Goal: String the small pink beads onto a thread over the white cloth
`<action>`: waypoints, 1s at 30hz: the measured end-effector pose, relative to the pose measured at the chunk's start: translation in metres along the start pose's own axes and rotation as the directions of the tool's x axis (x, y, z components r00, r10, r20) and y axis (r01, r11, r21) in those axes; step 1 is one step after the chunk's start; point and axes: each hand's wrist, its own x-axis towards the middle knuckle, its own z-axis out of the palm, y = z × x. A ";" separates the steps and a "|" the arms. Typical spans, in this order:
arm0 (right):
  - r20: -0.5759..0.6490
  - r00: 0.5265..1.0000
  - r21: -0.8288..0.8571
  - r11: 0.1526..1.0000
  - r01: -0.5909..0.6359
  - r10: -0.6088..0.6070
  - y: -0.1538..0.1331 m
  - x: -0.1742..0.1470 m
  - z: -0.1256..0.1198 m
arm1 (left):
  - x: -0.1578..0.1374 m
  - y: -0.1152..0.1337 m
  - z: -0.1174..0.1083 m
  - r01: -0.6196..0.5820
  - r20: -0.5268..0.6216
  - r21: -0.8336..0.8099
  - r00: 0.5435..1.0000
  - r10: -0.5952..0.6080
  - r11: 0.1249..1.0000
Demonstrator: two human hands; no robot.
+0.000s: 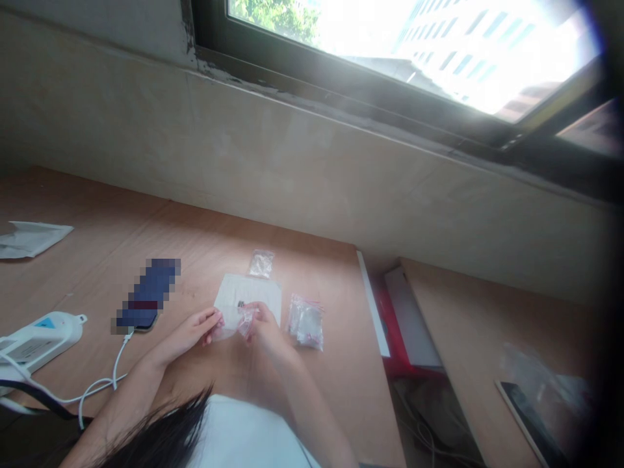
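Both my hands pinch, my left hand [203, 325] on a limp clear plastic bag [227, 330] and my right hand [264, 325] on a small crinkled transparent packet [246, 320], held close together at a flat white rectangular pouch [256, 290], seemingly to steady such flimsy plastic

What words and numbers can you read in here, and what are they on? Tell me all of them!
None can be read.
Flat white sheet by the right hand: a small dark mark, too small to read.
White plastic unit at the left edge: a grey label, too blurred to read, and a blue triangle with no readable writing.
Phone: screen blurred into squares, so no text shows.
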 end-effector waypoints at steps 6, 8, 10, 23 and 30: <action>0.037 0.999 0.032 0.999 -0.020 0.019 0.024 0.017 0.004 | 0.010 -0.033 -0.018 0.047 -0.200 -0.030 0.978 -0.052 0.998; 0.117 0.992 0.000 0.999 -0.045 0.044 0.032 0.022 0.005 | 0.014 -0.043 -0.023 0.035 -0.216 -0.051 0.975 -0.045 0.998; 0.135 0.989 -0.034 0.998 -0.048 0.052 0.039 0.028 0.006 | 0.017 -0.050 -0.026 0.014 -0.223 -0.069 0.974 -0.029 0.998; 0.166 0.984 0.069 0.994 -0.079 0.066 0.046 0.041 0.000 | 0.026 -0.053 -0.038 -0.019 -0.273 -0.064 0.962 0.001 0.998; 0.179 0.983 0.108 0.992 -0.070 0.050 0.048 0.042 -0.003 | 0.031 -0.027 -0.038 -0.055 -0.316 0.031 0.947 0.062 0.998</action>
